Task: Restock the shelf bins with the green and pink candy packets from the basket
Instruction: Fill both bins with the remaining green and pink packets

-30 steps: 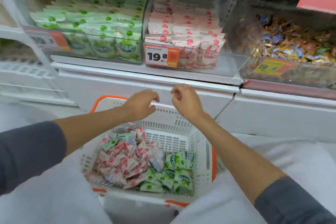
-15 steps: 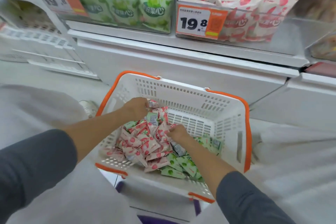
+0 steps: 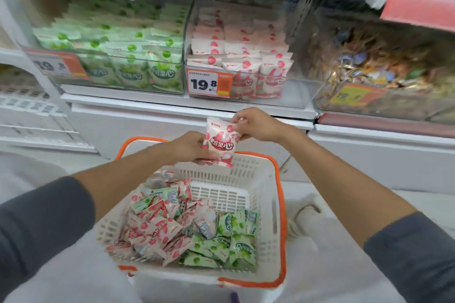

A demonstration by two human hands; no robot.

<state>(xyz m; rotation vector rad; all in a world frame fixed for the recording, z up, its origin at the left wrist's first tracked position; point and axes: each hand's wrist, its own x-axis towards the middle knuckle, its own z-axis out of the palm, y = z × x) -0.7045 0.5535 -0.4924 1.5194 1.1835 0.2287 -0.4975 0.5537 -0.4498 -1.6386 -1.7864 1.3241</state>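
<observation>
A pink candy packet [image 3: 221, 141] is held upright above the far rim of the white basket [image 3: 267, 206] with orange trim. My left hand [image 3: 189, 146] grips its lower left side and my right hand [image 3: 256, 124] pinches its top right corner. The basket holds a heap of pink packets [image 3: 157, 224] on the left and green packets [image 3: 229, 241] at the near right. On the shelf above, a clear bin of green packets [image 3: 128, 56] stands left of a clear bin of pink packets [image 3: 241, 56].
An orange 19.8 price tag [image 3: 209, 83] hangs on the pink bin's front. A third clear bin of mixed wrapped candies [image 3: 379, 66] sits to the right. A white shelf ledge [image 3: 187, 103] runs below the bins. White fabric surrounds the basket.
Both hands have come up out of the basket's heap, lifting one pink packet above the far rim. The view has tilted upward, so the shelf bins show fully again.
</observation>
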